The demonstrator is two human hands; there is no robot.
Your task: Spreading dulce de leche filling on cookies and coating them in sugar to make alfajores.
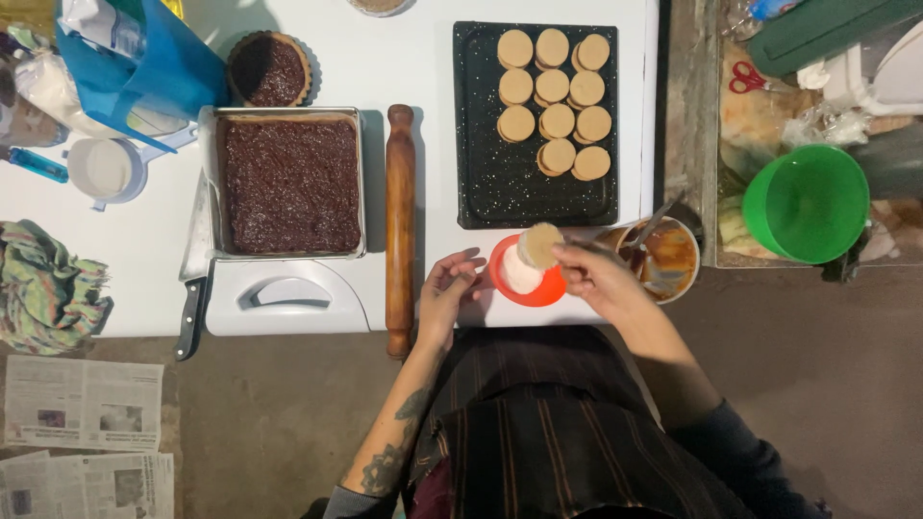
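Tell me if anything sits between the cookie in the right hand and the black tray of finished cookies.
Nothing visible does. The right hand holds the round cookie over the orange bowl, just below the near edge of the black tray. Only bare white tabletop separates them; the rolling pin lies off to the left.

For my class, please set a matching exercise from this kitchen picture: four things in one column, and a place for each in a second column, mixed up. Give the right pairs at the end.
Things
1. rolling pin
2. knife
3. round cookie
4. green bowl

Places
A. held in the right hand over the orange bowl
B. on the counter to the right of the white table
C. between the brownie pan and the black tray
D. along the left edge of the brownie pan

Pairs: 1-C, 2-D, 3-A, 4-B
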